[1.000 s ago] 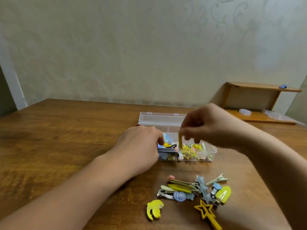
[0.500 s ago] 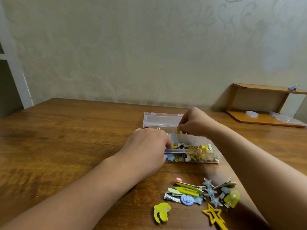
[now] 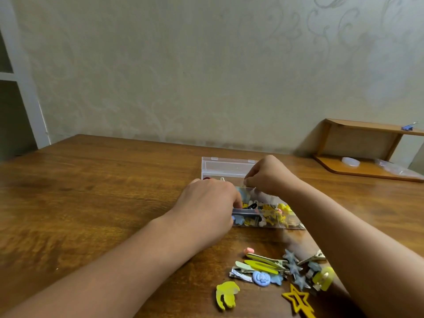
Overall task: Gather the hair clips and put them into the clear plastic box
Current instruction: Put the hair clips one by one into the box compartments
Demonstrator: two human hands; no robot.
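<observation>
I see the clear plastic box [image 3: 270,218] lying open on the wooden table [image 3: 91,191], its lid [image 3: 226,167] folded back flat behind it. Inside is a jumble of hair clips — mostly yellow, with some blue, a black one and a bit of pink. My left hand [image 3: 206,210] rests over the box's left end, fingers curled down onto its near rim; whether they truly grip the wall I cannot tell. My right hand [image 3: 267,177] is at the box's far edge with fingertips pinched together, but what they hold is too small to make out.

The loose hair clips [image 3: 275,268] lie in a pile in front of the box, near my right forearm: grey-blue stars, long yellow-green snap clips, a round blue one, a small pink piece. A yellow banana clip [image 3: 226,294] and a yellow star clip [image 3: 298,301] sit just apart from the pile.

Compared with a second ago, my right hand has dropped from above the box to its back edge, and the yellow clip it pinched upright is no longer visible.
</observation>
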